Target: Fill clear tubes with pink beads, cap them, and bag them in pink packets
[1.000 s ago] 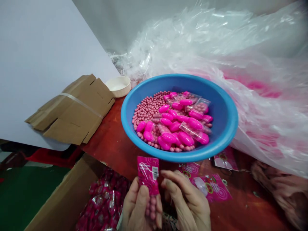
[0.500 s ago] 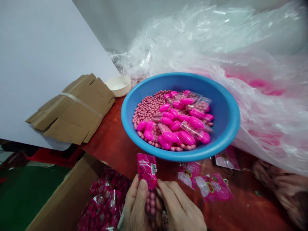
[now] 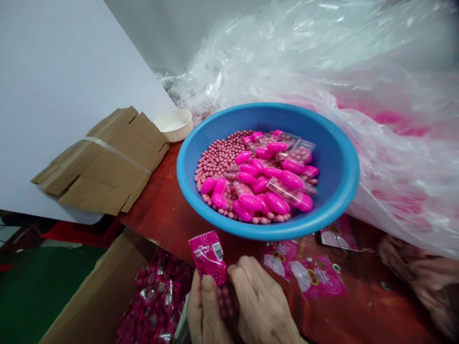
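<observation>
Head view, bottom centre: the left hand (image 3: 204,310) and the right hand (image 3: 261,306) meet at the lower edge, both closed on one pink packet (image 3: 209,257). The left thumb lies flat across the packet's front; the fingers of the right hand curl against its right side. The packet stands tilted with its printed top leaning to the left, a small white label near its upper corner, and round pink beads showing through its clear lower part between the two hands. It is held above the near edge of the red counter (image 3: 165,210), just in front of the blue bowl (image 3: 340,162). The bowl holds small pale pink beads (image 3: 218,160) on its left side and glossy bright pink capsules (image 3: 276,203), some in clear bags, toward the middle and right. Below and left of the hands an open cardboard box (image 3: 103,286) contains more pink packets. Flat empty packets (image 3: 319,279) lie on the counter right of the hands. Folded cardboard (image 3: 103,167) and a white cup (image 3: 174,124) sit left of the bowl; crumpled clear plastic sheeting (image 3: 358,71) lies behind it.
</observation>
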A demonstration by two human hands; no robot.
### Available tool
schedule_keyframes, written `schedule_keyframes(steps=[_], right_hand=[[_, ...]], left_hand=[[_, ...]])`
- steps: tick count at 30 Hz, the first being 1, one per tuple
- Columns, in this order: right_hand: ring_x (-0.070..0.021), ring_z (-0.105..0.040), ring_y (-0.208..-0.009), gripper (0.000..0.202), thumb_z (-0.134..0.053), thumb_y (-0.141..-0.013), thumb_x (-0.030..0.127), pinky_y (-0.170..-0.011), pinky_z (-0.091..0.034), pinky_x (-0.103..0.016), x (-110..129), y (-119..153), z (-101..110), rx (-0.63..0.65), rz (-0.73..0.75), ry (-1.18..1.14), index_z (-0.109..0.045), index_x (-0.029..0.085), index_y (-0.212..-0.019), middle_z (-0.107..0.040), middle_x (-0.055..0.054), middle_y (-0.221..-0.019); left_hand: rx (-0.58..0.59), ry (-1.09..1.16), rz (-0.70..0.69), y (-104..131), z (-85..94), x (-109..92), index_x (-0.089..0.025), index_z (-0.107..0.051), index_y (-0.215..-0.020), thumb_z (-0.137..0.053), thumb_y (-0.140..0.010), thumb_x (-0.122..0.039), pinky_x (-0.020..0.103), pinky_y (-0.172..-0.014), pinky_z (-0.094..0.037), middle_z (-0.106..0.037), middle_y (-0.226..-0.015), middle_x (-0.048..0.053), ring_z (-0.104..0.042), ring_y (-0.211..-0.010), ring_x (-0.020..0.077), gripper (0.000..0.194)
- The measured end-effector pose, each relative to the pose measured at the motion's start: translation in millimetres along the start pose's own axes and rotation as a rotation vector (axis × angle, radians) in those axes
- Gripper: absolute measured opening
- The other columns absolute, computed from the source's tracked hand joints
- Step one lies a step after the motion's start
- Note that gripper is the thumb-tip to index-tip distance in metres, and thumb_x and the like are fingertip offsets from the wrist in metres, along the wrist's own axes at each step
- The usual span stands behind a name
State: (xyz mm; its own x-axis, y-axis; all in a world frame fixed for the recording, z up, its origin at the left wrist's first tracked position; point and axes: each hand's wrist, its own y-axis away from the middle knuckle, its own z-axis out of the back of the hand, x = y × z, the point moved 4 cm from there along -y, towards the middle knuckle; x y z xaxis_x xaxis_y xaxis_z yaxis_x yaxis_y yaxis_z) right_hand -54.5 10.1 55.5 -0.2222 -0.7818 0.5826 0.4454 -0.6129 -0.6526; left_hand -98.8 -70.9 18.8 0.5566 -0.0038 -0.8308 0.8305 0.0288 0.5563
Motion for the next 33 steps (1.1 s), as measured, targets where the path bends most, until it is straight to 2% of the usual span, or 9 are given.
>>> schedule_keyframes(steps=[5,10,12,16,20,23,26,29,33], right_hand=[[-0.0153,-0.040,-0.057,0.020,-0.036,-0.083,0.002,-0.051,-0.034,-0.027,0.1,9.5,-2.7,-0.022,-0.031,-0.043,-0.047,0.018,-0.080,-0.040,0.000,-0.061],[-0.0136,-0.042,-0.055,0.017,-0.039,-0.083,0.003,-0.046,-0.033,-0.024,-0.9,13.7,-2.9,-0.014,-0.098,-0.119,-0.046,0.019,-0.079,-0.038,0.002,-0.058],[-0.0134,-0.041,-0.054,0.018,-0.039,-0.083,0.003,-0.046,-0.031,-0.024,-1.0,14.7,-4.9,-0.020,-0.115,-0.141,-0.045,0.019,-0.076,-0.038,0.002,-0.056],[-0.0126,-0.038,-0.051,0.021,-0.036,-0.083,0.002,-0.046,-0.031,-0.025,-1.1,18.5,-11.9,-0.049,-0.133,-0.174,-0.044,0.020,-0.075,-0.038,0.002,-0.056],[-0.0138,-0.043,-0.057,0.020,-0.035,-0.085,0.004,-0.050,-0.038,-0.025,-0.1,23.4,-13.3,-0.064,-0.140,-0.184,-0.047,0.018,-0.080,-0.043,0.000,-0.061],[-0.0144,-0.048,-0.062,0.018,-0.037,-0.086,0.004,-0.054,-0.043,-0.026,0.6,23.8,-9.8,-0.032,-0.146,-0.194,-0.049,0.018,-0.082,-0.047,-0.002,-0.066],[-0.0116,-0.047,-0.058,0.020,-0.036,-0.086,0.002,-0.052,-0.043,-0.022,-0.8,20.0,-5.4,0.016,-0.174,-0.237,-0.046,0.018,-0.080,-0.046,0.000,-0.063],[-0.0092,-0.046,-0.054,0.022,-0.036,-0.088,0.001,-0.049,-0.039,-0.019,-2.3,16.9,-3.7,0.062,-0.197,-0.262,-0.044,0.019,-0.078,-0.046,0.002,-0.061],[-0.0119,-0.046,-0.056,0.020,-0.037,-0.090,0.007,-0.049,-0.038,-0.022,-0.3,22.9,-6.9,0.090,-0.188,-0.226,-0.045,0.019,-0.077,-0.047,0.000,-0.063]], left_hand=[[0.041,0.073,-0.084,1.8,-4.8,-12.7,-0.023,-0.064,-0.090,-0.077,-0.055,-0.055,0.018,-0.038,-0.041,-0.064,-0.047,-0.008,-0.054,-0.039,0.0106,0.049],[0.180,0.065,-0.115,0.8,-8.1,-19.6,-0.021,-0.065,-0.078,-0.078,-0.055,-0.053,0.017,-0.032,-0.030,-0.050,-0.036,-0.010,-0.043,-0.031,0.0077,0.042],[0.166,0.052,-0.105,-0.6,-6.6,-18.4,-0.022,-0.065,-0.082,-0.076,-0.058,-0.055,0.017,-0.033,-0.032,-0.051,-0.037,-0.010,-0.043,-0.031,0.0076,0.042],[0.049,0.037,-0.092,-4.3,-1.6,-15.9,-0.023,-0.062,-0.086,-0.078,-0.057,-0.051,0.017,-0.040,-0.042,-0.065,-0.053,-0.007,-0.054,-0.042,0.0095,0.043],[0.142,0.056,-0.085,-5.3,-6.3,-16.1,-0.020,-0.062,-0.077,-0.077,-0.055,-0.055,0.013,-0.034,-0.035,-0.057,-0.044,-0.008,-0.044,-0.036,0.0062,0.045],[0.175,0.056,-0.146,-3.7,-9.6,-21.0,-0.019,-0.064,-0.071,-0.079,-0.054,-0.054,0.011,-0.034,-0.030,-0.052,-0.040,-0.009,-0.037,-0.034,0.0030,0.041],[0.223,0.033,-0.159,-1.7,-14.1,-25.6,-0.018,-0.063,-0.060,-0.078,-0.053,-0.056,0.010,-0.033,-0.027,-0.048,-0.037,-0.008,-0.035,-0.033,0.0018,0.042],[0.279,0.024,-0.099,-1.4,-17.0,-26.5,-0.019,-0.067,-0.069,-0.079,-0.052,-0.055,0.010,-0.034,-0.030,-0.051,-0.037,-0.007,-0.039,-0.033,0.0028,0.042],[0.197,0.016,-0.055,-3.2,-11.2,-24.5,-0.019,-0.067,-0.074,-0.078,-0.050,-0.057,0.009,-0.031,-0.026,-0.048,-0.034,-0.009,-0.036,-0.031,0.0021,0.047]])
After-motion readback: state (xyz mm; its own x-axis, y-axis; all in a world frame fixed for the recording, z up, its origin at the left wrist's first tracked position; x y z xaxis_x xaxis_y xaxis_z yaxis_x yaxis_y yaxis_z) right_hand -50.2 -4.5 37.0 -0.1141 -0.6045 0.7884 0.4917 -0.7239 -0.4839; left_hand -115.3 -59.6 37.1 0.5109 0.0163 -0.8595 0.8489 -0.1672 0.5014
